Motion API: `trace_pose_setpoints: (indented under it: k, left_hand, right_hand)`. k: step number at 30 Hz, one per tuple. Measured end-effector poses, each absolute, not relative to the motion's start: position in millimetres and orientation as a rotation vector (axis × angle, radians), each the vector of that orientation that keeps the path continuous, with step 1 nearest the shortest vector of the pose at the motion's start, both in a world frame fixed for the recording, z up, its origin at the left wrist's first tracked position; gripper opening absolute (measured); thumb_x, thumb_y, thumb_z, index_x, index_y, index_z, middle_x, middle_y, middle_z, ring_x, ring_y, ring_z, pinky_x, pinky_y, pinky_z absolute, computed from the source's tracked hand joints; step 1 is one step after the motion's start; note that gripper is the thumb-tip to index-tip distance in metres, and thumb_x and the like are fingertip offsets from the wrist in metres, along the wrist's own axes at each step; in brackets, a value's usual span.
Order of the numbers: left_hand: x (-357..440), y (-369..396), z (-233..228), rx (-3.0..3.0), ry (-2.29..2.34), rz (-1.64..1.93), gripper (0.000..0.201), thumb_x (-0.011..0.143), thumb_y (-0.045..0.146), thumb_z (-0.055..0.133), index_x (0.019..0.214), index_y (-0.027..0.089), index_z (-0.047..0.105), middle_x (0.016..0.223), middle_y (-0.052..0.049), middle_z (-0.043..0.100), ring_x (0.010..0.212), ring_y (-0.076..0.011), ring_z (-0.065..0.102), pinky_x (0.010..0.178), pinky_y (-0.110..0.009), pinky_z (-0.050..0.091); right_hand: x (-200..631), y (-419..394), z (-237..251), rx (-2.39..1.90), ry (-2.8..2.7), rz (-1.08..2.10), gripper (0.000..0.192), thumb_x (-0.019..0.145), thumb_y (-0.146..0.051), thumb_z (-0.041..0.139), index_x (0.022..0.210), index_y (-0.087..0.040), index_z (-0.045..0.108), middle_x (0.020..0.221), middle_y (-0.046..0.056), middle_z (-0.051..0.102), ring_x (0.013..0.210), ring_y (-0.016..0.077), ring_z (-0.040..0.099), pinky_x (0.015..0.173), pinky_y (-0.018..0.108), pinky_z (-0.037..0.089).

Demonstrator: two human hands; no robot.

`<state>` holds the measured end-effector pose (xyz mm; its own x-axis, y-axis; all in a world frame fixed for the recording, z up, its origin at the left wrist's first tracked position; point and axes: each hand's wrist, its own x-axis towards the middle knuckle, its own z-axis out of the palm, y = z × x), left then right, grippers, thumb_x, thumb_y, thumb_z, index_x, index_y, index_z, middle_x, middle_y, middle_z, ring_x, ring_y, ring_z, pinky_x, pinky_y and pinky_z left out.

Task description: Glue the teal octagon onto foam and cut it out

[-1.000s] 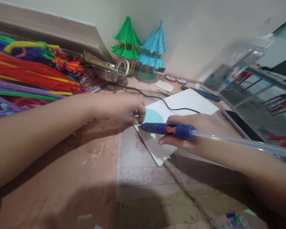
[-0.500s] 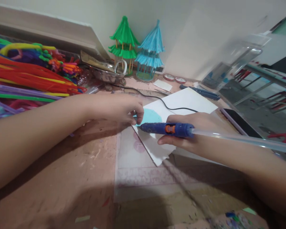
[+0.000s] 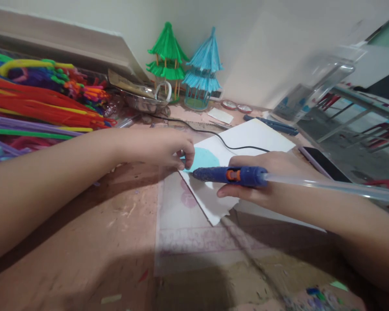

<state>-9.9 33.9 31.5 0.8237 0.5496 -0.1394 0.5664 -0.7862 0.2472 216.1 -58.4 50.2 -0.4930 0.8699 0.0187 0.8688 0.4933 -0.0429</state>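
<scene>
Far left, a pile of coloured pipe cleaners (image 3: 35, 103) lies on the worn table (image 3: 84, 242), with a metal bowl (image 3: 142, 101) and green (image 3: 167, 60) and blue pagoda models (image 3: 202, 69) by the wall. Left hand (image 3: 155, 147) has fingers curled together, tips pinching the edge of a light-blue disc (image 3: 204, 159) lying on white card (image 3: 246, 142) mid-table. Right hand (image 3: 269, 181) wraps closed around a blue glue gun (image 3: 230, 175), nozzle pointing left at the disc's near edge, clear glue stick (image 3: 327, 188) trailing right; phone (image 3: 324, 166) just beyond.
</scene>
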Motion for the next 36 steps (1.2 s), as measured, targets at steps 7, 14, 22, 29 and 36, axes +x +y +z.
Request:
trace_pose_setpoints:
  k: [7, 14, 22, 29, 36]
  left_hand:
    - [-10.4, 35.7, 30.9, 2.723, 0.816, -0.052, 0.012, 0.080, 0.019, 0.066, 0.085, 0.023, 0.077, 0.090, 0.000, 0.065, 0.079, -0.0134, 0.057, 0.067, -0.021, 0.037]
    - [-10.8, 38.4, 29.7, 2.704, 0.798, -0.072, 0.012, 0.081, 0.021, 0.066, 0.085, 0.022, 0.076, 0.094, -0.001, 0.066, 0.083, -0.0144, 0.058, 0.070, -0.022, 0.038]
    - [-13.2, 43.4, 27.1, 2.715, 0.816, -0.103, 0.013, 0.081, 0.025, 0.065, 0.088, 0.025, 0.076, 0.096, -0.001, 0.067, 0.084, -0.0151, 0.059, 0.070, -0.022, 0.038]
    - [-19.4, 49.1, 21.3, 2.728, 0.748, -0.035, 0.013, 0.084, 0.029, 0.064, 0.089, 0.027, 0.076, 0.097, 0.000, 0.067, 0.085, -0.0152, 0.060, 0.072, -0.023, 0.039]
    - [-20.3, 49.2, 20.9, 2.721, 0.770, -0.042, 0.012, 0.084, 0.030, 0.064, 0.088, 0.028, 0.075, 0.098, 0.001, 0.066, 0.086, -0.0155, 0.060, 0.073, -0.023, 0.039]
  right_hand:
    - [224.1, -55.2, 47.9, -1.536, -2.678, 0.016, 0.038, 0.084, -0.067, 0.060, 0.080, -0.030, 0.068, 0.062, 0.000, 0.066, 0.059, 0.0217, 0.062, 0.051, 0.027, 0.029]
    - [224.3, -58.7, 52.7, -1.584, -2.668, -0.014, 0.040, 0.083, -0.068, 0.061, 0.081, -0.030, 0.070, 0.055, -0.002, 0.061, 0.050, 0.0180, 0.054, 0.051, 0.027, 0.027]
    - [224.8, -57.2, 59.5, -1.614, -2.663, 0.041, 0.028, 0.081, -0.061, 0.069, 0.088, -0.035, 0.076, 0.061, -0.002, 0.068, 0.054, 0.0190, 0.058, 0.049, 0.027, 0.030]
    - [237.5, -53.4, 57.8, -1.309, -2.732, 0.105, 0.018, 0.088, -0.051, 0.067, 0.095, -0.039, 0.079, 0.070, -0.004, 0.073, 0.073, 0.0197, 0.069, 0.058, 0.026, 0.041]
    - [243.6, -50.6, 56.8, -1.293, -2.746, 0.148, 0.017, 0.088, -0.047, 0.067, 0.094, -0.037, 0.080, 0.065, -0.005, 0.071, 0.075, 0.0200, 0.070, 0.063, 0.026, 0.044]
